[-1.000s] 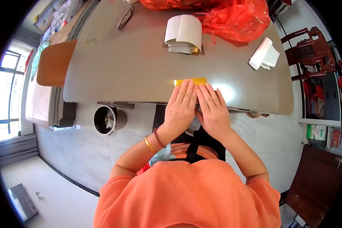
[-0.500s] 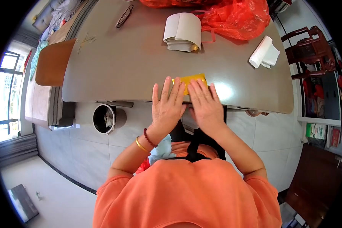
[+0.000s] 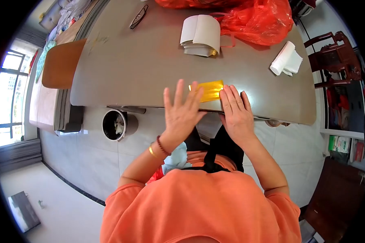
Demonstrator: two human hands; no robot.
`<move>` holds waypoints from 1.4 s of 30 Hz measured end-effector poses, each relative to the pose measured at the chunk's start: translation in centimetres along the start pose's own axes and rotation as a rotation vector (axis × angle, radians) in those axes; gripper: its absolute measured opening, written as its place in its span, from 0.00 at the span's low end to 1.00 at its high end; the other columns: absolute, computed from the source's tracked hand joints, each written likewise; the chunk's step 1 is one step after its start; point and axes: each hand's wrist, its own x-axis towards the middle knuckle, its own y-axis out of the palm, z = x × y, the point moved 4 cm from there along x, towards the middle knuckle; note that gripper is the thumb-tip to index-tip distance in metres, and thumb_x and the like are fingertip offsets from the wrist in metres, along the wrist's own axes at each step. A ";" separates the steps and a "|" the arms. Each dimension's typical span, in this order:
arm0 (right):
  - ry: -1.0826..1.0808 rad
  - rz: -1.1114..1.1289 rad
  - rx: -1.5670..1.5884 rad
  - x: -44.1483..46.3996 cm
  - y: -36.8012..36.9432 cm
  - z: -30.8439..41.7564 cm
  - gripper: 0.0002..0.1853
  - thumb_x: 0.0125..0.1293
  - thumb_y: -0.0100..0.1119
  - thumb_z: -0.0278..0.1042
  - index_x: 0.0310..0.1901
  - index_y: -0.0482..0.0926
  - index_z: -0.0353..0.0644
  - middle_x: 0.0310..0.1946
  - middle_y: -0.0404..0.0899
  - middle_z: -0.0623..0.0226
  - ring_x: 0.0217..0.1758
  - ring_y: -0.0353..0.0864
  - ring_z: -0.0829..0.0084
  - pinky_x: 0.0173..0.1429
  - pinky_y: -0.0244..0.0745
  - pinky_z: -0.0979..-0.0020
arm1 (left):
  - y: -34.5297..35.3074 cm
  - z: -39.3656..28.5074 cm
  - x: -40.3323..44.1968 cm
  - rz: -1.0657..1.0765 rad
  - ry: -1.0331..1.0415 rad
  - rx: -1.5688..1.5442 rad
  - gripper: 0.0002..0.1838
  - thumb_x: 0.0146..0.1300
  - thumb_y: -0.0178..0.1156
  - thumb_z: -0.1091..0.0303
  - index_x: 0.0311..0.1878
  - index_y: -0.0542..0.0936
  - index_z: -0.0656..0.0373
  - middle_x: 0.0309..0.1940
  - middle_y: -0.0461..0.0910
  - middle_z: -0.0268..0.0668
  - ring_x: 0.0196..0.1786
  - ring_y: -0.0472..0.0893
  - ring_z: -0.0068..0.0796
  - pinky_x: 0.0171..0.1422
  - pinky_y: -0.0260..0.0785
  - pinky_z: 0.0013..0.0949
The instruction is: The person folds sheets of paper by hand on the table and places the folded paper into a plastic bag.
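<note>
A shiny gold-yellow rectangular sheet lies near the front edge of the grey-brown table. My left hand is at the sheet's left side with its fingers spread, overlapping the left end in view; whether it touches the sheet I cannot tell. On the right, my right hand lies with fingers stretched out, its fingertips by the sheet's right end. Neither hand grips anything. A beaded bracelet and a gold bangle circle the left wrist.
Farther back stand a curved stack of white sheets and a red plastic bag. Eyeglasses lie at the back left, and a white paper roll at the right. An orange-brown chair and a waste bin are at the left.
My hands have moved apart: the right hand slid right to the sheet's end, and the left hand's fingers spread. More of the yellow sheet shows. The view has shifted slightly.
</note>
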 end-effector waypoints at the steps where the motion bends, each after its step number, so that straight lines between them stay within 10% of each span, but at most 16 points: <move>1: -0.002 -0.003 0.001 0.0 0.0 0.1 0.38 0.53 0.67 0.29 0.69 0.68 0.34 0.71 0.67 0.56 0.77 0.62 0.59 0.77 0.58 0.49 | 0.0 0.7 -0.6 -0.007 -0.006 -0.019 0.42 0.52 0.71 0.47 0.70 0.71 0.52 0.74 0.66 0.33 0.79 0.56 0.48 0.79 0.38 0.64; 10: 0.019 -0.120 0.089 0.2 -0.5 0.6 0.33 0.51 0.71 0.28 0.61 0.73 0.36 0.66 0.71 0.56 0.70 0.69 0.55 0.73 0.63 0.50 | -0.8 0.8 -1.7 -0.043 0.037 -0.098 0.35 0.55 0.71 0.55 0.65 0.74 0.55 0.72 0.67 0.35 0.78 0.57 0.49 0.79 0.41 0.63; 16: 0.104 -0.346 0.386 -0.9 -1.2 0.5 0.13 0.51 0.70 0.23 0.39 0.80 0.39 0.53 0.78 0.59 0.62 0.74 0.55 0.65 0.70 0.56 | -2.7 1.6 -0.6 -0.104 -0.128 -0.939 0.33 0.55 0.69 0.75 0.66 0.71 0.56 0.68 0.71 0.41 0.75 0.64 0.47 0.76 0.58 0.45; 24: 0.565 -0.269 1.465 -2.1 0.3 2.0 0.10 0.66 0.64 0.25 0.49 0.81 0.35 0.43 0.78 0.69 0.41 0.72 0.78 0.47 0.70 0.77 | -0.4 -1.3 3.1 0.123 -0.318 -1.645 0.27 0.63 0.66 0.76 0.64 0.71 0.61 0.38 0.79 0.31 0.37 0.75 0.21 0.47 0.70 0.26; 28: 0.237 -0.328 0.705 -3.4 -3.1 0.4 0.12 0.59 0.66 0.21 0.45 0.81 0.36 0.43 0.79 0.62 0.42 0.77 0.63 0.47 0.74 0.68 | -1.3 0.5 5.2 0.432 -0.133 -1.200 0.27 0.64 0.65 0.76 0.66 0.70 0.60 0.38 0.78 0.29 0.43 0.75 0.14 0.47 0.69 0.25; 32: -0.198 -0.395 0.190 -1.6 -5.8 -0.4 0.20 0.50 0.70 0.23 0.47 0.81 0.39 0.51 0.80 0.64 0.56 0.78 0.60 0.59 0.73 0.57 | -3.1 0.9 7.9 0.612 0.235 -0.945 0.26 0.61 0.63 0.73 0.64 0.72 0.55 0.33 0.77 0.39 0.38 0.77 0.33 0.47 0.69 0.36; 42: -0.145 -0.213 0.144 -0.3 -2.1 -1.0 0.25 0.49 0.71 0.27 0.52 0.79 0.41 0.53 0.78 0.67 0.54 0.76 0.63 0.58 0.71 0.59 | -3.1 0.3 5.2 -0.073 0.492 -0.352 0.20 0.55 0.63 0.73 0.54 0.80 0.59 0.46 0.80 0.40 0.49 0.79 0.41 0.57 0.71 0.42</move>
